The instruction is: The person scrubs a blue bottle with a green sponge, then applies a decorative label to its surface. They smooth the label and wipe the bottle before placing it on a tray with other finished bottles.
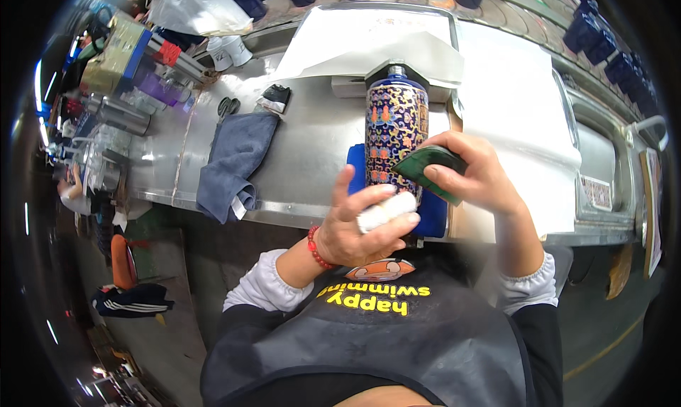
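A dark blue cylindrical bottle (397,127) with a colourful floral pattern lies on the bench, its neck pointing away from me. My right hand (468,173) is closed around a thin green scraper (430,170), whose edge reaches over the bottle's right side near its close end. At that close end my left hand (365,222) has its fingers spread, with a white wrapping (387,212) around one finger. Whether the left fingers touch the bottle cannot be made out. A black angular holder (417,75) stands behind the bottle's neck, and a blue pad (433,219) is partly visible underneath.
On the metal bench (305,144) lie a blue-grey cloth (237,162), black scissors (228,107) and a small black-and-white item (274,97). White sheets (511,123) cover the right side; a tray (376,27) stands behind. Several dark blue bottles (592,34) line the far side.
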{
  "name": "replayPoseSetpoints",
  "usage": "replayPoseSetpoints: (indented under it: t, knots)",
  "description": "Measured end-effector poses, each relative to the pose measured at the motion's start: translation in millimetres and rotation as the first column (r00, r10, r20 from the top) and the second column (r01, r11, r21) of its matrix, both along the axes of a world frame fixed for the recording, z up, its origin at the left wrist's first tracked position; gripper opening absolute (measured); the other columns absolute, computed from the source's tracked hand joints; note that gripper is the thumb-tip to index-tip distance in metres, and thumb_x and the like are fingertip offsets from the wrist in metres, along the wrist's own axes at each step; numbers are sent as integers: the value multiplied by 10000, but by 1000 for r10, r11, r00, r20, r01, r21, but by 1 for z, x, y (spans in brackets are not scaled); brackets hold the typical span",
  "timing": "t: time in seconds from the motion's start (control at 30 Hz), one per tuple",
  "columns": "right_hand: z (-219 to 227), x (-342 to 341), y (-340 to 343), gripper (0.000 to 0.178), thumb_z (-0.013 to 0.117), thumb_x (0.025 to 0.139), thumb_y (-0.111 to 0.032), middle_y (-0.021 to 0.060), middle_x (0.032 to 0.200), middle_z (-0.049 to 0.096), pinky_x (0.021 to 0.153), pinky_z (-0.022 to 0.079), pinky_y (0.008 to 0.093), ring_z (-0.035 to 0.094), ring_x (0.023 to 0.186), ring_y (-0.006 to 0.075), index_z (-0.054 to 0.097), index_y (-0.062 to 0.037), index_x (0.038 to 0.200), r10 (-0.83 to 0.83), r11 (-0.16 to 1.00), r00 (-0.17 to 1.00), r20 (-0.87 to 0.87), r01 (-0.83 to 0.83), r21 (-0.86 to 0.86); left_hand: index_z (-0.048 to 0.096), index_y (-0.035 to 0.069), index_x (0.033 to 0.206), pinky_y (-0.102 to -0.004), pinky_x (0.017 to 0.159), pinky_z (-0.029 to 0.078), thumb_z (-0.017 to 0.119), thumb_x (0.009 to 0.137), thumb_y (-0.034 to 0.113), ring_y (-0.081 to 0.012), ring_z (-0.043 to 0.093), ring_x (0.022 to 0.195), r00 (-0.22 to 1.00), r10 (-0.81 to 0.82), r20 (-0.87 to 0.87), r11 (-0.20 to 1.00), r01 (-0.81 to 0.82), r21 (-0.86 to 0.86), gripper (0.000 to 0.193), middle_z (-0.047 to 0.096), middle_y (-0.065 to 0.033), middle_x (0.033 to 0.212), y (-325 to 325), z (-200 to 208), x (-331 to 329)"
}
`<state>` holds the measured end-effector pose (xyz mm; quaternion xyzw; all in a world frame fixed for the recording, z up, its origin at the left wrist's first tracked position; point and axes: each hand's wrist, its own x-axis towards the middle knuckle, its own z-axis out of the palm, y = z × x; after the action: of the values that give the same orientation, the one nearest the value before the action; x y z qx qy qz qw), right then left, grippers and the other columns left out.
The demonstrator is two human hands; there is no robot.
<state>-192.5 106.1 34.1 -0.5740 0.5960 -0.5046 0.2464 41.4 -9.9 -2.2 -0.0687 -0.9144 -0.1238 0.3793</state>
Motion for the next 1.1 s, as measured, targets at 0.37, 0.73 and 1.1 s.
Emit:
replayPoseSetpoints:
  t: [0.37,0.73,1.1]
  knots:
    - [56,-1,-44,287,756,810,-20,41,881,624,715,499,327,643,795,202,718,-71,1090,211,971,929,-303,-234,-42,453,32,1441,-670,1197,40,825,693,629,-361,360,1384,873,479,90,878,-479,-24,1027,425,-199,1491,-21,-5,5]
    - [-10,-27,-17,211,654,989,-60,42,1015,698,737,490,197,626,838,73,669,21,1184,-215,969,962,168,231,-83,509,76,1433,-662,1194,92,810,682,631,-368,406,1362,937,334,103,932,-345,115,981,565,-130,1381,-28,-26,-12]
    - [-27,-44,-2,266,715,966,-105,91,1059,707,812,528,242,658,910,132,648,45,1175,-346,916,904,251,383,-117,419,90,1478,-657,1188,82,823,687,609,-369,384,1355,964,266,-6,947,-261,187,1029,494,-193,1390,-28,-29,-9]
